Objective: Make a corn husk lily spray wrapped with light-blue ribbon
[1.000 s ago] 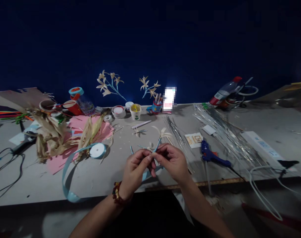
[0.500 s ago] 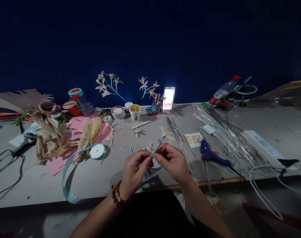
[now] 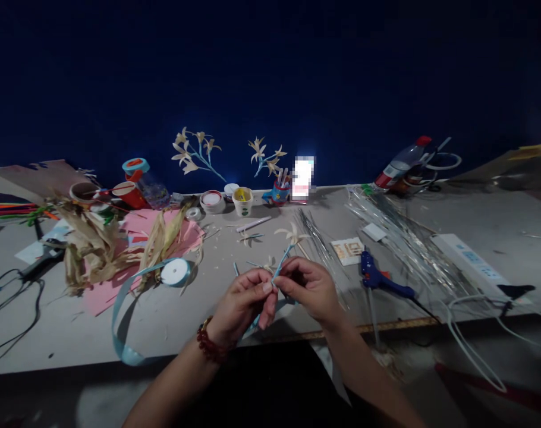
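My left hand (image 3: 248, 300) and my right hand (image 3: 310, 291) meet near the table's front edge, fingertips pinched on a thin blue-wrapped stem (image 3: 282, 259). A pale flower (image 3: 291, 233) tops the stem, which leans up to the right. Another pale flower (image 3: 269, 261) shows just behind my left fingers. Light blue ribbon hangs partly hidden below my hands. On the left, a ribbon roll (image 3: 175, 272) lies with its blue ribbon (image 3: 119, 321) curling toward the front edge. A red bead bracelet circles my left wrist.
Corn husks (image 3: 92, 244) lie on pink paper (image 3: 105, 294) at left. Behind are two flower branches (image 3: 199, 153), a yellow-filled cup (image 3: 242, 202) and a bright phone (image 3: 302, 178). To the right are thin wires (image 3: 319, 238), a blue glue gun (image 3: 381, 282) and a bottle (image 3: 402, 163).
The blue stem and its flower now stand more upright and show more clearly above my hands. My left hand has turned, with its lower fingers lowered and more extended.
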{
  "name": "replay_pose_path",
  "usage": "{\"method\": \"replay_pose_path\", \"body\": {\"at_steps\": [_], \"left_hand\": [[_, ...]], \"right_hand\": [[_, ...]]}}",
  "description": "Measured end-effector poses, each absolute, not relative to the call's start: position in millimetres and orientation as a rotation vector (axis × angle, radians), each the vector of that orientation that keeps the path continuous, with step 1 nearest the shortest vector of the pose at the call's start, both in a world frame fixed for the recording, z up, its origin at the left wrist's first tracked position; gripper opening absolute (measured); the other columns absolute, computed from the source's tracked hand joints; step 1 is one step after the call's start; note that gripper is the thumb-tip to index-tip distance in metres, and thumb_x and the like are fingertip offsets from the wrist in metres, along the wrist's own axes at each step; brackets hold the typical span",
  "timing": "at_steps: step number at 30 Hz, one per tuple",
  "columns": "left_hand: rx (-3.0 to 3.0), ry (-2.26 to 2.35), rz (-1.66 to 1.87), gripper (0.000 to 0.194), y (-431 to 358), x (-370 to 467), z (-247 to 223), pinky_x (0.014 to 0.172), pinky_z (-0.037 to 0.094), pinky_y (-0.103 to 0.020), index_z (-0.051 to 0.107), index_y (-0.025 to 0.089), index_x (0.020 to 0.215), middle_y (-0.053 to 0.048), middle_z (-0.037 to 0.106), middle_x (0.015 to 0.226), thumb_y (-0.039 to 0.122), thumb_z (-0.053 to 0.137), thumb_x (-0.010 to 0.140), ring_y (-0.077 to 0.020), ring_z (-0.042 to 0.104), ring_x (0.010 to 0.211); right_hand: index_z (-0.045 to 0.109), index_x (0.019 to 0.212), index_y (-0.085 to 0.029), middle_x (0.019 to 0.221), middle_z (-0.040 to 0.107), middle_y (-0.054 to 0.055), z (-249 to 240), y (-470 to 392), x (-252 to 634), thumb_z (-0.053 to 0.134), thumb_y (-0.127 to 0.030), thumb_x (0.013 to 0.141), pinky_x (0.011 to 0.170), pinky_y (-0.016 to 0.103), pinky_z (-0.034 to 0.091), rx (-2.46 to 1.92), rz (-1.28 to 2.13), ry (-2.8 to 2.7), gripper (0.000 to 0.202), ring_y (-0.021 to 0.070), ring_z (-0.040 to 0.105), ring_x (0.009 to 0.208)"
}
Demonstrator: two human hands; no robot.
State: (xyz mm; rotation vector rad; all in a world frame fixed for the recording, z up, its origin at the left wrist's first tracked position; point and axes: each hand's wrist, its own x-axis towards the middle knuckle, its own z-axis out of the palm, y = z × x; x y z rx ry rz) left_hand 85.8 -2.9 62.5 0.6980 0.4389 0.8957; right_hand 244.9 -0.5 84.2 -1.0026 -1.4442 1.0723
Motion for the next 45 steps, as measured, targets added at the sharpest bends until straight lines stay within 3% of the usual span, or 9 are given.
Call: {"method": "replay_pose_path", "body": {"at_steps": [6,18,24,30,40,45], "left_hand": [[0.967,0.634,1.049,0.016,-10.5,86.6,70.9,0.05,0.046,-0.019,0.059,0.014,0.085,0.001,0.066,0.064,0.029,0.062,0.089,-0.0084,0.059,0.047],[1.123,0.72,1.104,0.015,-12.8,85.9,71.7,0.057,0.05,-0.023,0.06,0.015,0.091,0.0,0.063,0.072,0.03,0.058,0.091,-0.0104,0.061,0.057],[1.177,0.751,1.062,0.017,-6.9,78.1,70.9,0.061,0.054,-0.028,0.06,0.015,0.085,-0.001,0.067,0.068,0.031,0.062,0.088,-0.0153,0.068,0.058],[1.287,0.724,1.021,0.018,-2.7,63.5,71.9,0.053,0.051,-0.024,0.059,0.015,0.078,-0.002,0.069,0.064,0.029,0.061,0.089,-0.014,0.066,0.049],[1.629,0.957,1.117,0.009,-16.4,33.3,63.5,0.061,0.049,-0.025,0.064,0.018,0.08,-0.002,0.068,0.062,0.019,0.06,0.088,-0.0154,0.066,0.055],[1.551,1.099,1.283,0.007,-35.3,20.7,48.7,0.059,0.049,-0.026,0.069,0.02,0.076,-0.002,0.069,0.065,0.019,0.066,0.083,-0.016,0.063,0.058]], "right_hand": [[0.066,0.076,-0.017,0.077,0.065,0.003,86.0,-2.0,246.2,0.072,-0.034,0.08,0.046,0.019,0.046,-1.043,1.089,-1.448,0.017,0.0104,0.059,0.058],[0.065,0.073,-0.018,0.073,0.066,0.002,90.1,-2.4,244.8,0.07,-0.028,0.081,0.052,0.02,0.05,-1.089,0.909,-1.542,0.013,0.0122,0.063,0.061],[0.067,0.076,-0.018,0.072,0.067,0.002,90.9,-3.9,245.4,0.069,-0.029,0.083,0.052,0.02,0.05,-1.09,0.987,-1.596,0.013,0.0123,0.063,0.06],[0.067,0.075,-0.018,0.076,0.065,0.003,86.7,-2.6,239.2,0.071,-0.032,0.081,0.053,0.02,0.048,-1.017,1.088,-1.538,0.016,0.0121,0.062,0.064],[0.07,0.084,-0.019,0.078,0.07,0.003,85.1,-18.6,213.7,0.067,-0.027,0.084,0.063,0.022,0.051,-1.048,1.097,-1.57,0.009,0.014,0.065,0.07],[0.069,0.1,-0.02,0.085,0.068,0.002,75.8,-38.5,210.5,0.066,-0.023,0.083,0.062,0.021,0.048,-1.001,1.276,-1.64,0.018,0.0122,0.06,0.069]]}}
